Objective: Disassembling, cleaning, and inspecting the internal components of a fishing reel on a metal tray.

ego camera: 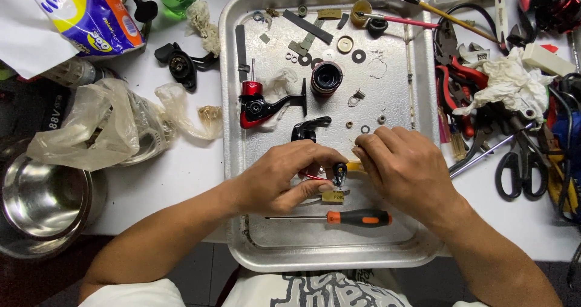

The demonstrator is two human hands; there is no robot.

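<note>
Bright, even light falls from above. The white tabletop [181,180] comes out nearly washed out, and the metal tray [417,246] gives back a soft grey sheen with no hard glare. Shadows are short and faint: a thin one lies under the screwdriver [357,217], a soft one beneath the hands. The steel bowl [42,201] carries a broad highlight. Focus is sharp in the middle and softer toward the corners. The wide lens bends the tray's edges outward. The floor at the bottom is dim.
</note>
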